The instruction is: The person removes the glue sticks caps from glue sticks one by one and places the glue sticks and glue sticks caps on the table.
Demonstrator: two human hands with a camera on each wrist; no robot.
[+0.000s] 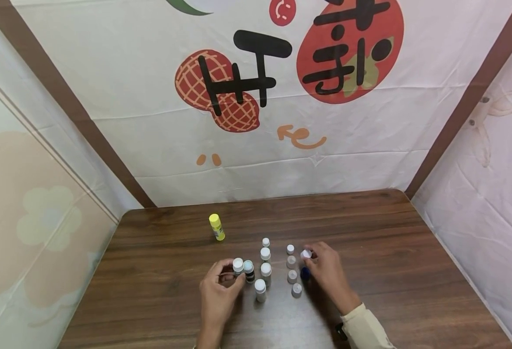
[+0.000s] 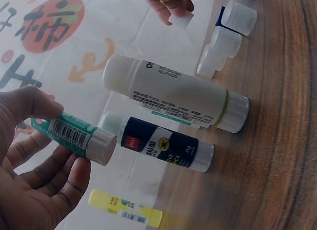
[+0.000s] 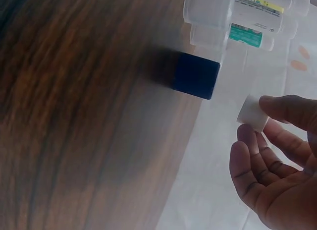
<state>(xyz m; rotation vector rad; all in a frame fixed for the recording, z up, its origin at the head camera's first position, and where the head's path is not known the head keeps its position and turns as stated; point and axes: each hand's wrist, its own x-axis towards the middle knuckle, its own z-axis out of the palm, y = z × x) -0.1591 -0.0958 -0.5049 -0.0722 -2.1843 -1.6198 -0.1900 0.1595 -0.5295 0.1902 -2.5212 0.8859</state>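
My left hand (image 1: pixel 218 296) grips a small glue stick with a green label (image 2: pixel 69 135), its white top facing up. Right beside it stands a glue stick with a dark blue label (image 2: pixel 166 144) and a pale blue-green top. My right hand (image 1: pixel 329 272) pinches a white cap (image 3: pixel 253 113) between thumb and fingertips. That cap is close to a dark blue cap (image 3: pixel 196 75) on the table. Several white-topped glue sticks (image 1: pixel 260 287) stand in a column between the hands. To their right, a column of loose pale caps (image 1: pixel 292 277) rests on the wood.
A yellow glue stick (image 1: pixel 216 227) stands apart at the back left of the brown wooden table (image 1: pixel 160 286). Behind the table hangs a white printed cloth (image 1: pixel 151 131), and more cloth covers both sides.
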